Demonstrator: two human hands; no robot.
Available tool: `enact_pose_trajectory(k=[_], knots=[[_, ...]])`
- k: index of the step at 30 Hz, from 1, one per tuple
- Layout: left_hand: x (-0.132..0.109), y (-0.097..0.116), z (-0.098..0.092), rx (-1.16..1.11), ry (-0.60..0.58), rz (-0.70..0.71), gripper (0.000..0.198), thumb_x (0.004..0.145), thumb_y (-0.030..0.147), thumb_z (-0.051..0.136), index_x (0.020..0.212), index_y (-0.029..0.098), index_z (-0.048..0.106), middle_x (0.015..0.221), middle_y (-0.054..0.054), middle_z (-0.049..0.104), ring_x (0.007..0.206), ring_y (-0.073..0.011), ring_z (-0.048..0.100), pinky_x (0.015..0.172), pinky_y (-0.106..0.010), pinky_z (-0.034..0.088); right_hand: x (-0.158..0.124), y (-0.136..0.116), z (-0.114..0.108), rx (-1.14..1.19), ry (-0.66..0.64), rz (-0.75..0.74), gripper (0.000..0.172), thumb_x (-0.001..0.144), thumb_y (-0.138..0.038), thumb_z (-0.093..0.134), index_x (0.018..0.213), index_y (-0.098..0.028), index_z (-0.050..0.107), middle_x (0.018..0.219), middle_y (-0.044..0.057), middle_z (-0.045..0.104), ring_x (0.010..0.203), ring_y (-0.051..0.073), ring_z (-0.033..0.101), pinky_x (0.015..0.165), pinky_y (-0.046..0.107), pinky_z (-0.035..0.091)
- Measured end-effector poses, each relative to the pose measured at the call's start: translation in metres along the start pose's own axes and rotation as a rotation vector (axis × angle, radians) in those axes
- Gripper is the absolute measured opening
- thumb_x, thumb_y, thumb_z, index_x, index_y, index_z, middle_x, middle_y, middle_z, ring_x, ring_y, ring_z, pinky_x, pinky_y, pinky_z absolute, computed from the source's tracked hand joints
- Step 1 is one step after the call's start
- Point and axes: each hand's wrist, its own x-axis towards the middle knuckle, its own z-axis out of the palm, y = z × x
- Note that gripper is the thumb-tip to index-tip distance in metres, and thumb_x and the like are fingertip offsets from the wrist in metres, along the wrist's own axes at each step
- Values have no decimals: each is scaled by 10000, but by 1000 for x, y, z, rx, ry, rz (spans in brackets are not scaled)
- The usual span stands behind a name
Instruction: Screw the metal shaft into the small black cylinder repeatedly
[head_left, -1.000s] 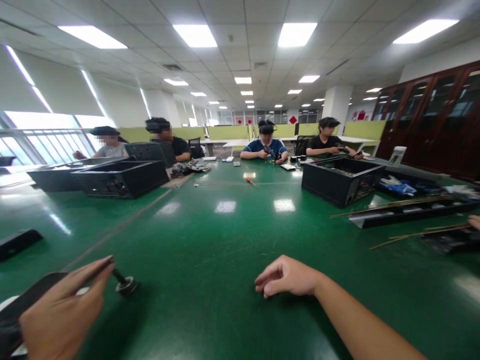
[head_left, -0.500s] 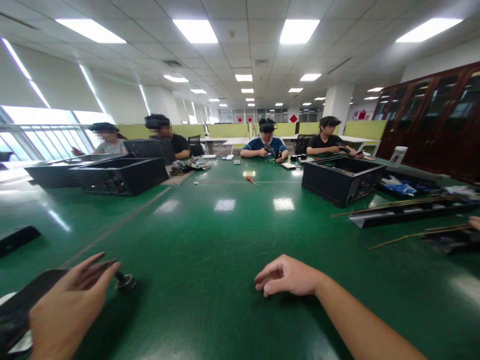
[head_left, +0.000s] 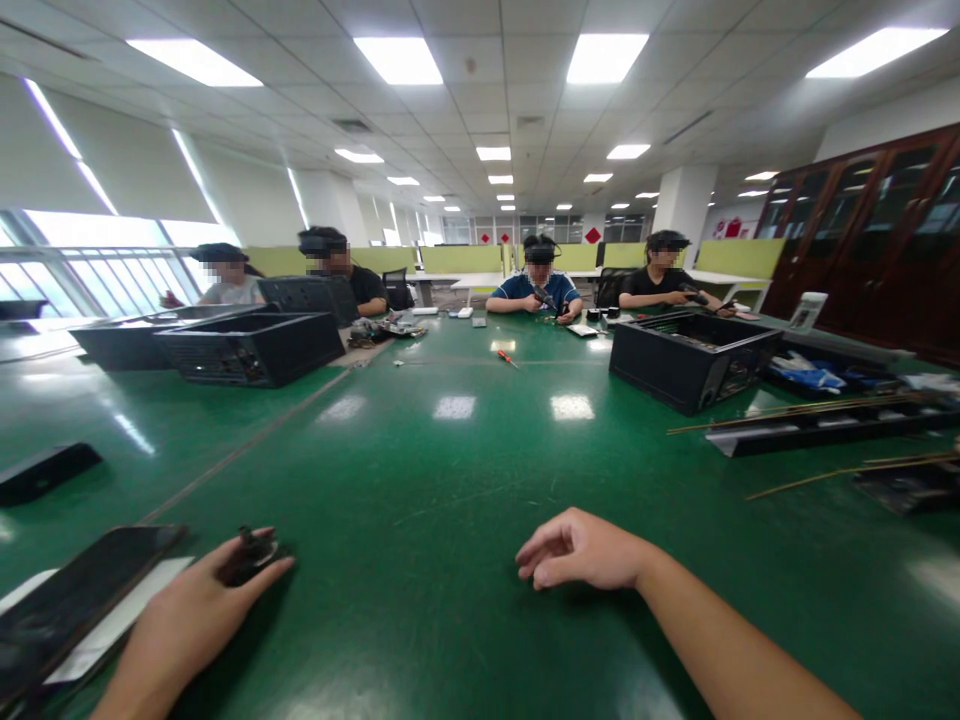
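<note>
Near the front left of the green table (head_left: 420,470), my left hand (head_left: 199,605) curls its thumb and fingers around a small dark round part (head_left: 259,553). This part has a shiny metal rim and a short dark piece on top; my fingers partly hide it. To the left of that hand lies a dark phone-like slab (head_left: 82,590), with white sheets under it. My right hand (head_left: 574,550) rests on the tabletop right of centre, empty, its fingers loosely bent and the thumb apart from them.
Black computer cases (head_left: 251,345) stand at the far left, another computer case (head_left: 694,360) at the right. An orange-handled screwdriver (head_left: 506,358) lies further back. Thin rods (head_left: 810,475) and metal strips (head_left: 817,428) lie at the right. Several people sit across the table.
My left hand has moved right and closed around the small round part, uncovering more of the phone-like slab. My right hand stays put. Another person's hand at the right edge has left the view.
</note>
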Motion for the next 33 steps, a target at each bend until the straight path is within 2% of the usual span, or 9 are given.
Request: enact_pose_trajectory(k=[3,5,8,11,15,19,22,26,33], knots=[[-4,15,2,-100,-50,-18,380,706,507,643,1004,276,692,887,54,772,871,-250,716,779,-314,532,-1,-5,4,-77,38,-34,384,717,-405,780,995,-142,740,950,90,743,835,184,689,808,319,519],[-10,38,3,-232,-50,35,407,699,498,666,1028,258,676,903,37,770,891,-251,713,828,-345,536,0,-11,8,-104,149,-82,353,735,-413,764,959,-141,739,880,77,741,796,187,682,763,313,521],[-28,91,9,-502,-124,283,428,739,465,655,1070,194,661,968,-39,755,921,-237,705,874,-346,541,-2,-19,10,-186,399,-181,351,758,-385,739,1027,-160,717,922,77,731,833,198,668,767,322,513],[-52,148,20,-577,-240,597,305,802,372,631,1057,213,682,1025,-52,714,941,-200,679,817,-298,562,-6,-23,5,-327,611,-277,340,791,-295,679,1100,-155,678,911,79,718,826,196,650,760,328,499],[-75,191,44,-489,-331,878,442,766,206,689,1197,280,629,1051,-40,689,951,-193,654,893,-342,530,-12,-24,0,-425,653,-418,385,778,-173,587,1162,-156,613,936,75,697,800,175,638,733,310,493],[-80,190,68,-533,-277,891,566,728,152,713,1257,280,558,1040,-38,685,956,-198,648,894,-361,523,-13,-23,6,-604,540,-431,509,701,-121,615,1204,-190,577,1029,66,681,857,185,635,752,308,491],[-79,183,76,-556,-264,894,545,723,152,707,1232,277,558,1019,-38,683,938,-199,651,866,-349,529,-11,-22,12,-716,515,-399,440,698,-161,673,1133,-193,621,993,61,684,871,202,635,801,330,491],[-78,181,76,-574,-297,887,523,714,142,698,1205,266,568,999,-37,679,926,-196,647,861,-348,527,-8,-20,16,-771,520,-350,308,717,-214,706,1022,-191,670,888,50,688,817,201,640,782,320,491],[-82,183,76,-613,-378,872,517,717,168,715,1203,267,569,987,-35,672,928,-195,637,865,-342,519,-6,-20,23,-853,507,-381,233,759,-237,694,989,-201,690,899,50,696,830,198,630,778,310,473]])
